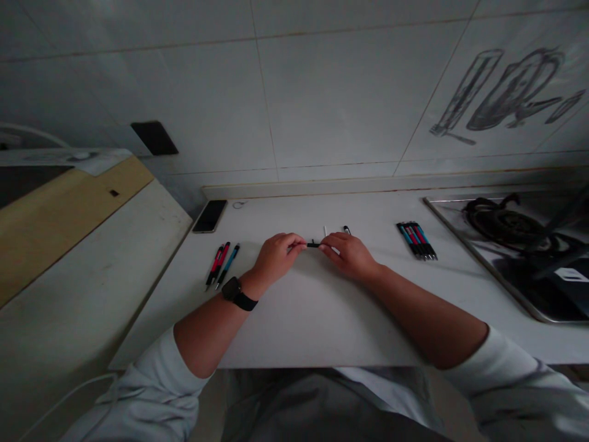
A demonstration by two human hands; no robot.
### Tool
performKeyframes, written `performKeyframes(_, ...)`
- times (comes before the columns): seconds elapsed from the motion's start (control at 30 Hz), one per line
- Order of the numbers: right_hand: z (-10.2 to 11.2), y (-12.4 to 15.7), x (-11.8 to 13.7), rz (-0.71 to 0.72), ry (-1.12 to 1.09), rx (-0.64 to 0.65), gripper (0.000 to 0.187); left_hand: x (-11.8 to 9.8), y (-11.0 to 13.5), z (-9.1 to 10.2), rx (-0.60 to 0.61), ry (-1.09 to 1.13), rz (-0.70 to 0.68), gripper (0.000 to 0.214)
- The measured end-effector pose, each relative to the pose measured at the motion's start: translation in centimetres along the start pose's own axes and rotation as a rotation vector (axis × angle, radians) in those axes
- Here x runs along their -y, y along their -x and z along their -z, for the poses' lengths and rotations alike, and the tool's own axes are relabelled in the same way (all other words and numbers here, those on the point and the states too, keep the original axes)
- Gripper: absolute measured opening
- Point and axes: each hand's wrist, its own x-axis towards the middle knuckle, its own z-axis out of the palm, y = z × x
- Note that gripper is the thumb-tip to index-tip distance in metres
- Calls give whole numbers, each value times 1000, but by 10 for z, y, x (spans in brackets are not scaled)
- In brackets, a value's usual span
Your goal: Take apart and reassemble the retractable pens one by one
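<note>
My left hand (278, 253) and my right hand (350, 254) meet over the middle of the white counter, fingertips pinched. A short black pen part (313, 245) spans the gap between them, gripped at one end by each hand. Its exact kind is hard to tell, since the fingers cover both ends. Just behind my right hand, a thin white stick (325, 231), like a pen refill, is partly visible. Beside it, a black pen piece (346, 229) pokes out past the fingers. A dark watch is on my left wrist.
Two red pens (218, 266) and a blue pen (228, 266) lie at the left. Several red and blue pens (416, 240) form a row at the right, near the gas stove (510, 245). A phone (210, 216) and a small ring (239, 204) lie by the wall.
</note>
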Motion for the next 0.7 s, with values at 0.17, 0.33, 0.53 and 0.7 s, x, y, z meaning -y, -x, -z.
performKeyframes(0.17,0,0,0,1,-9,-31,21,0,1,0,9,-6,4,1)
performKeyframes(0.33,1,-2,1,18,35,3,27,0,0,-1,19,-38,-20,3)
performKeyframes(0.53,-1,-2,0,13,32,19,33,-1,0,2,37,-69,-62,2)
performKeyframes(0.7,-6,-3,-3,42,117,32,30,-3,1,1,86,-14,-101,25)
